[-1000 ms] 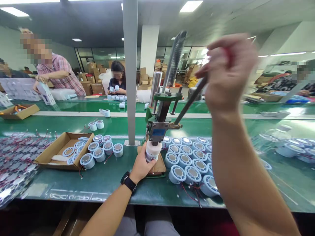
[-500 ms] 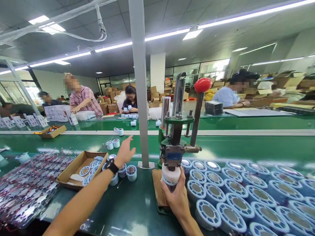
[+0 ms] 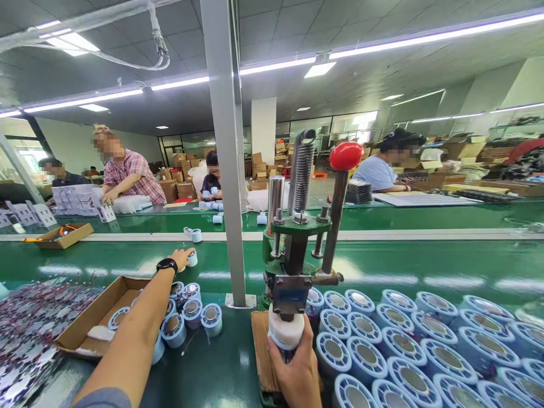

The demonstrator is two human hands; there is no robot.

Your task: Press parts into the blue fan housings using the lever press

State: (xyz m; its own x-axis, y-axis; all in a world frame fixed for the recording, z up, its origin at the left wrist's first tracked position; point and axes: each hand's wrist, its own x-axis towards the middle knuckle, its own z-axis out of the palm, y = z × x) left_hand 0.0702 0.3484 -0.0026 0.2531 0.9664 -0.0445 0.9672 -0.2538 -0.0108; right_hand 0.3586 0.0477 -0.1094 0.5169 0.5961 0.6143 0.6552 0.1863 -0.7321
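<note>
Under the ram of a hand press (image 3: 293, 289) with a red ball knob (image 3: 346, 156) sits a light-blue cylindrical housing (image 3: 285, 343), topped by a thick white round block (image 3: 286, 325). My right hand (image 3: 295, 365) is wrapped round this housing, thumb on the left side and fingers on the right. Far forward on the left, my left hand (image 3: 182, 259) has its fingers bent over a small light-blue cylindrical part (image 3: 192, 259) on the green bench. Its palm side is hidden. A wooden board (image 3: 261, 351) lies at the press base.
Rows of light-blue round housings (image 3: 368, 354) cover the right side. Several more housings (image 3: 191, 309) stand beside a cardboard box (image 3: 70, 334) of blue rings, under my left forearm. Wired circuit boards (image 3: 38, 328) lie far left. A metal post (image 3: 225, 170) rises mid-bench. Co-workers sit and stand opposite.
My left hand has moved left and down onto the small cylindrical part, its fingers bending. My right hand still grips the housing under the press. The view has shifted slightly.
</note>
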